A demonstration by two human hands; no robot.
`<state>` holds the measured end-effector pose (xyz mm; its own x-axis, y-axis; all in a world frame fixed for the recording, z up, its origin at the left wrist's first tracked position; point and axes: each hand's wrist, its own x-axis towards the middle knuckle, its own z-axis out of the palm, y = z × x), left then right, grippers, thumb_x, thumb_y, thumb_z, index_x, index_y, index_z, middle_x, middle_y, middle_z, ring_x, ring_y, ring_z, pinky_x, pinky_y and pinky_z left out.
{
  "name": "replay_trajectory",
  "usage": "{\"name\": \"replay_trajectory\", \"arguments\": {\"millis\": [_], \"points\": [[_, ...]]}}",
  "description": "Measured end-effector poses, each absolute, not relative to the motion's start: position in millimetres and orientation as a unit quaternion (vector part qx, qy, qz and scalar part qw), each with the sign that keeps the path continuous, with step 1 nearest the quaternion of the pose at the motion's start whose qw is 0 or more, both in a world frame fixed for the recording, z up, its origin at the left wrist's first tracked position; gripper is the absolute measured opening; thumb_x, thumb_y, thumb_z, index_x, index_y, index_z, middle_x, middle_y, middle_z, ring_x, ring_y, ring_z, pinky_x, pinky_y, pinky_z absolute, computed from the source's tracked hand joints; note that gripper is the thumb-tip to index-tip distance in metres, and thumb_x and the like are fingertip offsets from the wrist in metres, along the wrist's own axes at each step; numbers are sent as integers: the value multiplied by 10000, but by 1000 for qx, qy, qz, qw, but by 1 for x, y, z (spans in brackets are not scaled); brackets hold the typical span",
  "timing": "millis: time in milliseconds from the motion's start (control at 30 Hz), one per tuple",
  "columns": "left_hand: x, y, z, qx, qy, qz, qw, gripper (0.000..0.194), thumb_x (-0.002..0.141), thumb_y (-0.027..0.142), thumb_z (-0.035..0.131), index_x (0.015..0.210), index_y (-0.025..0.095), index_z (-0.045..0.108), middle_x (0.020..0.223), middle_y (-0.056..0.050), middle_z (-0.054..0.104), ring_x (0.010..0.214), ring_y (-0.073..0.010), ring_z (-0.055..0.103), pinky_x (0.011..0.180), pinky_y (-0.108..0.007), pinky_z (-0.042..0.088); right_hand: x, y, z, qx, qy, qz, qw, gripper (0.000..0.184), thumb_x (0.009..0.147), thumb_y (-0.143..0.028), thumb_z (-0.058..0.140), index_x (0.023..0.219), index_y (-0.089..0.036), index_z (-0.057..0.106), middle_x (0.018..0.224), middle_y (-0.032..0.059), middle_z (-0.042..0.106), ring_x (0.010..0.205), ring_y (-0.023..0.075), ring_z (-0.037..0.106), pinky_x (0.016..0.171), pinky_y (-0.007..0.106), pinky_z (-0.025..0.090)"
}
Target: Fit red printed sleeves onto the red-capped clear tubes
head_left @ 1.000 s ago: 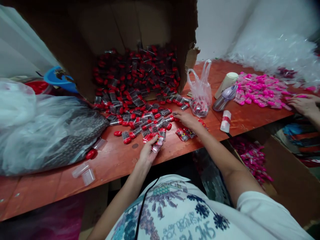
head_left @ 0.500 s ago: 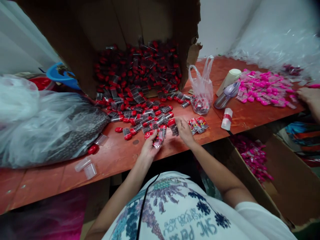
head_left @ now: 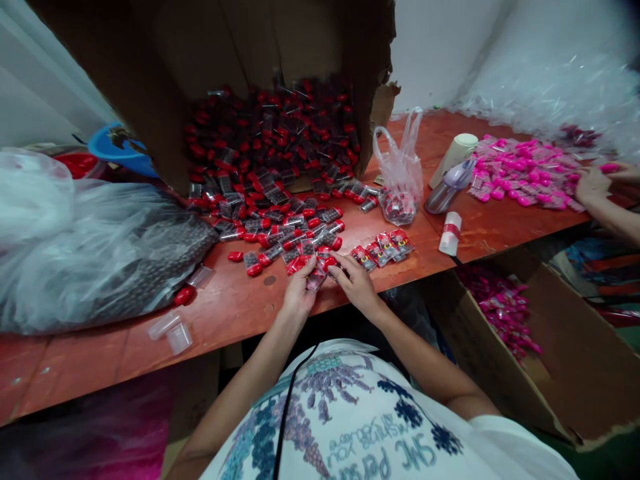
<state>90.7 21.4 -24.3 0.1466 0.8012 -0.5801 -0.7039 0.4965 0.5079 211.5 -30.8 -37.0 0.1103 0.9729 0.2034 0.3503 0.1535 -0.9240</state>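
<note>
Fingers of the left hand (head_left: 301,289) pinch small, clear, red-printed plastic packets (head_left: 296,265) above the near part of the red-brown worktop (head_left: 227,293), while those of the right hand (head_left: 357,283), held narrow, grip a clear, red-capped plastic container (head_left: 328,262) just beside them. A weak grip could drop the container among the similar red-capped containers (head_left: 273,193) heaped beyond; rough pressing could tear the thin packets.

Right hand (head_left: 356,283) come across to left hand (head_left: 300,291), red-capped container (head_left: 327,261) between; red packets (head_left: 387,245) uncovered
</note>
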Motion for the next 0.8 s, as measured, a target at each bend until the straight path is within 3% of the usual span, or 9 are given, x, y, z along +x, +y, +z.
{"name": "replay_trajectory", "arguments": {"millis": [100, 200, 367, 533, 800], "points": [[92, 19, -22, 109, 448, 529, 713, 117, 663, 23, 701, 740, 105, 668, 703, -47, 703, 642, -142, 659, 651, -241, 536, 206, -32, -41, -560, -548, 374, 496, 402, 842, -375, 579, 1227, -262, 551, 964, 26, 610, 720, 143, 561, 716, 282, 476], [92, 16, -21, 159, 436, 536, 705, 203, 611, 49, 745, 790, 125, 686, 707, -31, 706, 665, -153, 665, 666, -253, 529, 202, -32, -48, -553, -481, 420, 535, 436, 791, -395, 636, 1188, -251, 532, 906, 5, 596, 655, 119, 538, 614, 244, 467], [88, 11, -24, 262, 407, 516, 706, 323, 559, 108, 802, 866, 135, 705, 808, -49, 726, 699, -171, 671, 699, -280, 526, 205, -33, -50, -555, -454, 407, 565, 340, 786, -403, 641, 1073, -228, 593, 924, 17, 594, 740, 133, 552, 694, 261, 485], [83, 12, -23, 311, 420, 525, 672, 319, 544, 134, 813, 847, 140, 713, 806, -44, 731, 723, -178, 676, 739, -292, 518, 214, -37, -43, -533, -517, 403, 535, 381, 808, -318, 623, 1187, -281, 607, 1043, 32, 552, 891, 151, 557, 853, 303, 463], [81, 13, -15, 410, 382, 491, 667, 353, 520, 158, 816, 856, 155, 707, 861, -45, 730, 807, -209, 673, 828, -353, 500, 216, -39, -43, -496, -423, 495, 575, 414, 744, -287, 683, 1149, -248, 607, 959, 26, 610, 813, 151, 573, 735, 281, 501]]}}
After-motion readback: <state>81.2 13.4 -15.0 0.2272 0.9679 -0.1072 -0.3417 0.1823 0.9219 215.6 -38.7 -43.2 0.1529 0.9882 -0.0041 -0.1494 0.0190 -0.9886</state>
